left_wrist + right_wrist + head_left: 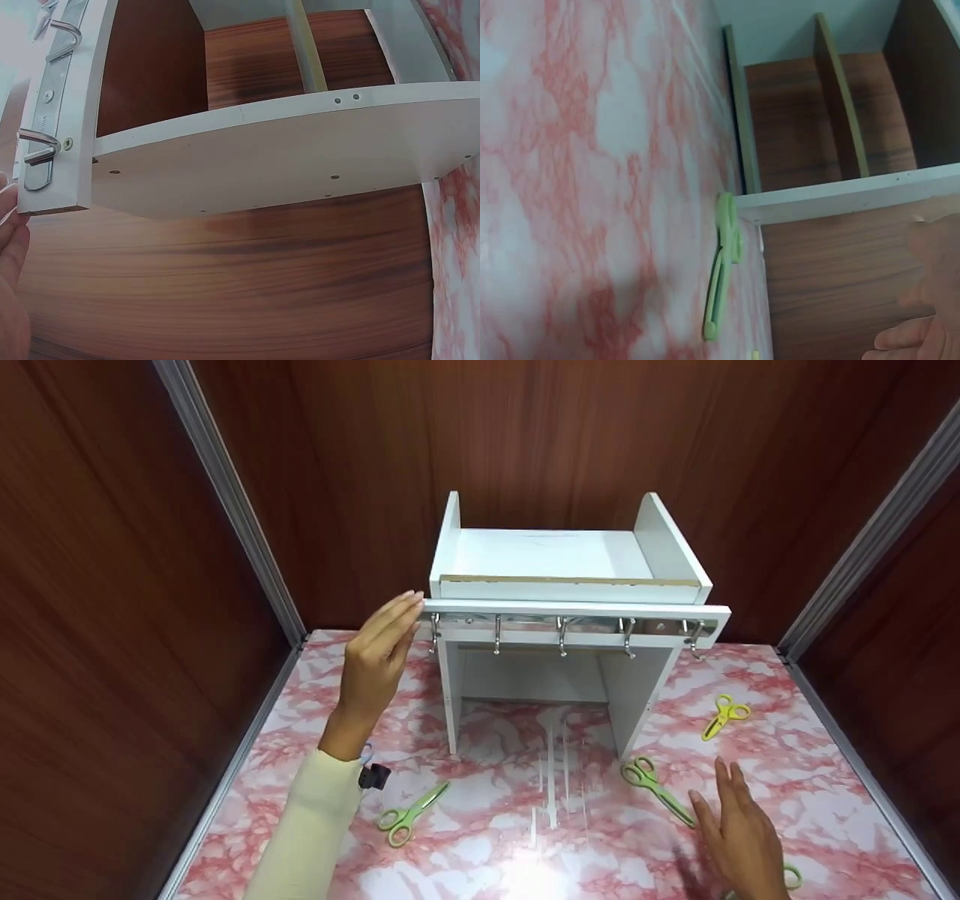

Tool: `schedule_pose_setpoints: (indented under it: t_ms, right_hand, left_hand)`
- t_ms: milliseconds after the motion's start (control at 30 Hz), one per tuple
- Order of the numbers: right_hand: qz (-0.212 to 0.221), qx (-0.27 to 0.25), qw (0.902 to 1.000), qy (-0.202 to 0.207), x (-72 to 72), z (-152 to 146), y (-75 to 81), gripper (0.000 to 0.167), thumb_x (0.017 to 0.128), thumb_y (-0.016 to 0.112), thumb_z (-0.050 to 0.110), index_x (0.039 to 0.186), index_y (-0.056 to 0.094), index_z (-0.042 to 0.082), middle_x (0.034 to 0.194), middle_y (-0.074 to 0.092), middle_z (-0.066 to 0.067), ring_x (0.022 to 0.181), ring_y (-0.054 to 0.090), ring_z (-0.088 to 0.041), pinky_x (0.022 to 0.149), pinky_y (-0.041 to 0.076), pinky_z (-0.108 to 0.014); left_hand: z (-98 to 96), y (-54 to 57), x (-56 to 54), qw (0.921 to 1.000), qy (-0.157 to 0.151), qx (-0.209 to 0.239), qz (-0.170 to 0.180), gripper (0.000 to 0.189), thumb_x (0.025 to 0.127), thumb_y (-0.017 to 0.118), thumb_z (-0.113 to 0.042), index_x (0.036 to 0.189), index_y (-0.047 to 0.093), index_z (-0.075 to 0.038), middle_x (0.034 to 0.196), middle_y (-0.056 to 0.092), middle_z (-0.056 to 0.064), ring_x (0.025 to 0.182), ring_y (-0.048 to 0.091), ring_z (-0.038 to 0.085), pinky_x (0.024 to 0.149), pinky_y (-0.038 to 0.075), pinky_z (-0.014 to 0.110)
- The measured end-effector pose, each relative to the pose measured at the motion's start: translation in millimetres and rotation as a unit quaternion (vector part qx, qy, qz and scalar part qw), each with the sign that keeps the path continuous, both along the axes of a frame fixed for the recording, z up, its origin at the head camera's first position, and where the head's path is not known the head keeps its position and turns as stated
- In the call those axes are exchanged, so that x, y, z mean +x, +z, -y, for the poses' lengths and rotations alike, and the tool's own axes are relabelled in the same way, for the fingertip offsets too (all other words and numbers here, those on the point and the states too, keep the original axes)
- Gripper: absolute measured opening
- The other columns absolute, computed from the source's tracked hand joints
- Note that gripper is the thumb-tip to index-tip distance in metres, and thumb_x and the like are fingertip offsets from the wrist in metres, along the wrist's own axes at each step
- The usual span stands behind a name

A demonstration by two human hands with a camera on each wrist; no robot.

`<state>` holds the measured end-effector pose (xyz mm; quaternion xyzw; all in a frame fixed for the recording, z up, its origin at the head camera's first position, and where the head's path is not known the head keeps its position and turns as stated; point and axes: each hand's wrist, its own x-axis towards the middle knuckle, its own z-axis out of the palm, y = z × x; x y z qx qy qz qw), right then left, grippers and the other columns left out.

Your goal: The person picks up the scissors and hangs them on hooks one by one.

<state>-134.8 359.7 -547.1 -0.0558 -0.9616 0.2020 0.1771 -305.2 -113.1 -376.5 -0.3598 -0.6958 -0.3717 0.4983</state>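
A white rail with metal hooks [525, 639] runs across the front of a white shelf unit [577, 591]. My left hand [375, 652] touches the rail's left end, its fingers fairly straight and close together. In the left wrist view, those fingertips meet the lower corner of the hook rail [75, 196]. Over the table at the front right, my right hand [742, 836] hovers with fingers extended and holds nothing. Nearest to it lie light green scissors [660, 791], which also appear beside the unit's panel in the right wrist view.
Yellow scissors [721, 718] lie right of the unit, and more green scissors [409, 814] at the front left. Another green handle [793, 876] shows partly behind my right hand. Brown wood-look walls [540, 435] enclose the marbled table [480, 855].
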Motion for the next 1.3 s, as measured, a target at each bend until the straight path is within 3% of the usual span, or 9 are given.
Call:
schedule_pose_setpoints:
  t_ms: [167,400,667,967,1200,1300]
  right_hand:
    - [-0.001,-0.002,1.0,0.001,-1.5,1,-5.1,0.068,0.106,0.053,0.039,0.155,0.033,-0.004,0.152,0.034,-0.036,0.116,0.052,-0.062,0.084,0.047,-0.073]
    - [0.047,-0.006,0.9989,-0.004,-7.5,5,-10.7,0.069,0.107,0.048,0.043,0.154,0.032,-0.005,0.153,0.033,-0.035,0.126,0.046,-0.058,0.092,0.045,-0.073]
    - [0.07,-0.015,0.9974,0.006,-15.4,5,-15.7,0.069,0.108,0.046,0.044,0.153,0.034,-0.006,0.153,0.034,-0.034,0.122,0.051,-0.056,0.088,0.049,-0.071]
    - [0.067,0.014,0.997,0.035,-25.7,7,-20.6,0.058,0.105,0.055,0.031,0.146,0.045,-0.008,0.148,0.042,-0.035,0.118,0.055,-0.056,0.088,0.05,-0.069]
    - [0.093,0.026,0.9944,0.041,-34.8,4,-23.4,0.052,0.105,0.054,0.027,0.141,0.05,-0.01,0.144,0.049,-0.032,0.118,0.055,-0.055,0.089,0.05,-0.069]
    - [0.086,0.033,0.9947,0.046,-38.3,1,-27.1,0.049,0.104,0.057,0.025,0.139,0.052,-0.01,0.142,0.05,-0.033,0.116,0.056,-0.056,0.087,0.05,-0.069]
  left_hand:
    - [-1.4,0.9,-2.2,1.0,-0.003,-0.002,-0.003,0.031,0.09,0.071,0.009,0.12,0.073,0.003,0.123,0.071,0.016,0.121,0.064,0.03,0.107,0.05,0.032]
    - [-3.0,1.0,-6.1,1.0,-0.006,-0.002,-0.003,0.03,0.089,0.072,0.008,0.118,0.074,0.003,0.123,0.071,0.016,0.122,0.064,0.03,0.107,0.05,0.031]
    - [-4.9,0.4,-10.0,1.0,-0.007,-0.001,-0.006,0.034,0.086,0.072,0.013,0.119,0.073,0.003,0.124,0.071,0.015,0.121,0.064,0.032,0.107,0.05,0.032]
    - [-4.3,-2.1,-12.0,1.0,-0.002,0.003,-0.002,0.031,0.089,0.071,0.01,0.119,0.073,0.002,0.124,0.071,0.014,0.122,0.064,0.03,0.107,0.051,0.032]
    - [-6.1,-3.5,-14.8,0.9999,0.006,0.007,-0.013,0.033,0.086,0.072,0.012,0.117,0.075,0.001,0.123,0.072,0.013,0.121,0.065,0.028,0.105,0.052,0.032]
    - [-6.6,-4.7,-16.3,0.9998,0.006,0.01,-0.018,0.032,0.087,0.072,0.011,0.117,0.075,0.001,0.122,0.072,0.013,0.121,0.065,0.027,0.105,0.052,0.032]
